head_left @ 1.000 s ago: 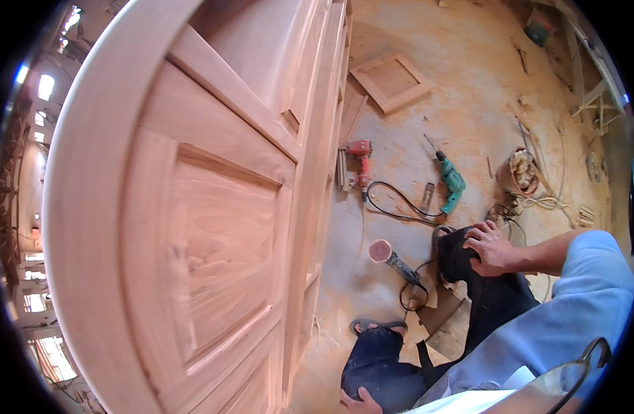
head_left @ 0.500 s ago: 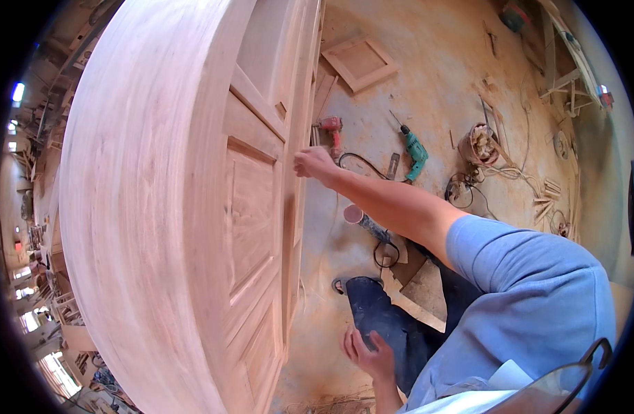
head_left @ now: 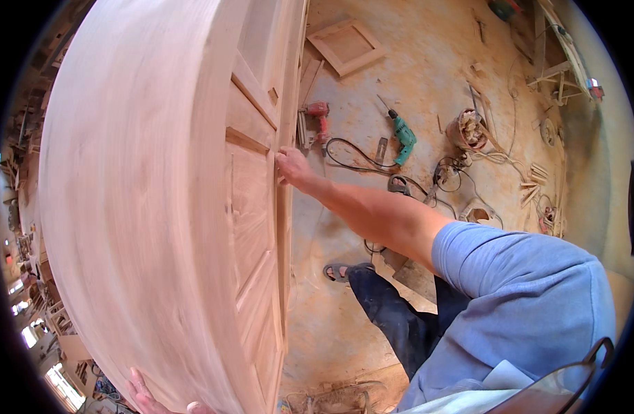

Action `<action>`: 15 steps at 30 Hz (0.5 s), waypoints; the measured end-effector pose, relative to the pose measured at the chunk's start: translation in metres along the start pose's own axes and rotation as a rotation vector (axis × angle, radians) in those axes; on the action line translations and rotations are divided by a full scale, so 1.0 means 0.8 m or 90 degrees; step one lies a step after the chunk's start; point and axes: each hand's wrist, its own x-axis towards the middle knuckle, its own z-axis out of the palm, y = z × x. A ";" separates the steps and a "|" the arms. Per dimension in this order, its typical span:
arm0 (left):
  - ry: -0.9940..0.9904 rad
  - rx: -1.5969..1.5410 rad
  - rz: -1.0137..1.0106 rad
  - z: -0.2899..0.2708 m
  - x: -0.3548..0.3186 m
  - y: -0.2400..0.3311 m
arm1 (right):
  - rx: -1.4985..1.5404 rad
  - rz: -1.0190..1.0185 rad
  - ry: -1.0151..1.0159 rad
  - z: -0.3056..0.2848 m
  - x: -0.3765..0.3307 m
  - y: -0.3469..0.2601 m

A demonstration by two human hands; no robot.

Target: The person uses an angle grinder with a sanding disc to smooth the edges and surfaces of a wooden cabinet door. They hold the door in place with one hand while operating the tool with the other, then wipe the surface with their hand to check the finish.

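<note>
A large pale wooden cabinet fills the left half, its plain broad face beside a front of framed panels. My right hand is curled closed against the edge of the framed front, beside a recessed panel. What its fingers hold, if anything, is hidden. At the lower edge my left hand lies on the cabinet's broad face with fingers apart and nothing in them. Only its fingers and thumb show; the rest is cut off by the picture's edge.
On the dusty floor lie a red nail gun, a green drill with a looping black cord, and a framed wooden panel. A bucket of scraps stands farther right, near small wood sticks. My sandalled foot is near the cabinet.
My left hand has gone from in front of my legs to the cabinet's broad face. My right hand has moved slightly left against the framed front. The view has shifted a little.
</note>
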 end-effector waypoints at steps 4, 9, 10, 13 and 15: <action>-0.018 -0.014 -0.010 0.006 0.017 -0.011 | -0.086 -0.025 -0.026 -0.019 0.009 -0.004; -0.033 -0.018 -0.029 -0.001 0.021 -0.014 | -0.064 0.015 -0.098 -0.032 0.011 -0.020; -0.039 -0.020 -0.031 -0.001 0.018 -0.013 | -0.066 0.040 -0.120 -0.030 0.005 -0.022; -0.067 -0.018 -0.036 -0.006 0.006 -0.006 | -0.292 -0.004 -0.198 -0.023 -0.027 0.004; -0.091 0.009 -0.014 -0.013 0.010 -0.004 | -0.465 -0.081 -0.422 -0.019 -0.067 0.030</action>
